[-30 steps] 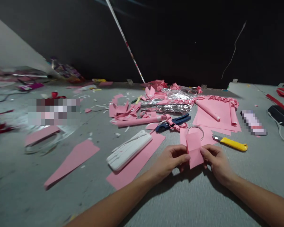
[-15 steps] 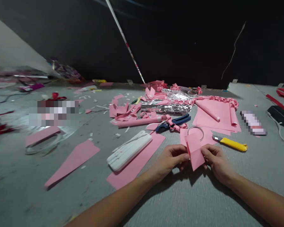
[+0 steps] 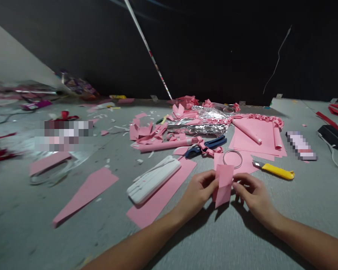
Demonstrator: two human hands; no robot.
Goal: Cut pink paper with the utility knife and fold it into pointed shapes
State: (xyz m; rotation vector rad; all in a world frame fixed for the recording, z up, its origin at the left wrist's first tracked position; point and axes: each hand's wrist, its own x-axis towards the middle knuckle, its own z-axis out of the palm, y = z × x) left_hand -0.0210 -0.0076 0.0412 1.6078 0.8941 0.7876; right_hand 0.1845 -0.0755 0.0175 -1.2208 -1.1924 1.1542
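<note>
Left hand (image 3: 199,189) pinches folded pink paper (image 3: 224,184); right hand (image 3: 252,195) at its edge, grip unclear; folding seems underway; next, likely, steady creasing.

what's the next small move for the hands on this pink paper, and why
Probably the right hand should press the folded pink paper flatter along its crosswise crease: the paper looks bent there, the left hand holds its left side, and the right hand is right by its other edge, though contact is unclear.
</note>
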